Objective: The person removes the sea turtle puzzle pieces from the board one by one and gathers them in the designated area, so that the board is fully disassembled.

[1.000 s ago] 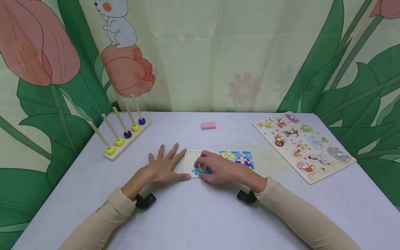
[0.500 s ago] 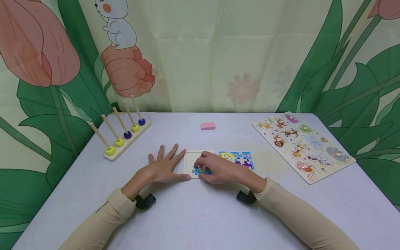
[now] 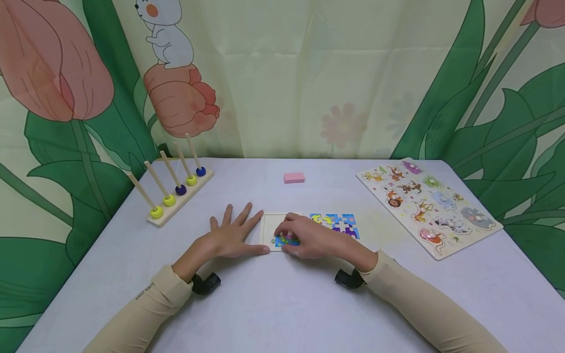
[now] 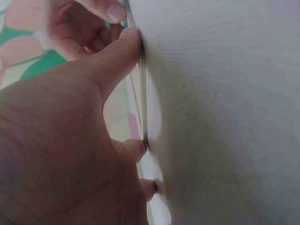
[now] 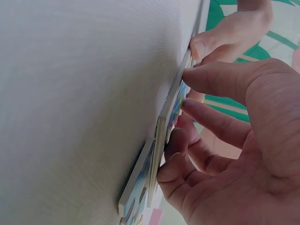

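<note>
A small pale wooden puzzle tray (image 3: 271,223) lies flat in the middle of the table, with colourful jigsaw pieces (image 3: 279,241) at its lower part. My left hand (image 3: 229,239) is spread on the table to its left, the thumb and index fingertip touching the tray's edge. Over the tray, my right hand (image 3: 311,238) has bent fingers and pinches a jigsaw piece low in it. The right wrist view shows the thumb (image 5: 215,79) near the tray edge and the index finger (image 5: 218,124) on the piece. The right hand hides part of the tray.
More jigsaw pieces (image 3: 348,219) lie right of the tray, partly behind the right hand. A pink block (image 3: 294,177) sits farther back. At the left stands a peg rack (image 3: 165,215) with yellow and blue beads; an animal puzzle board (image 3: 415,225) lies at the right.
</note>
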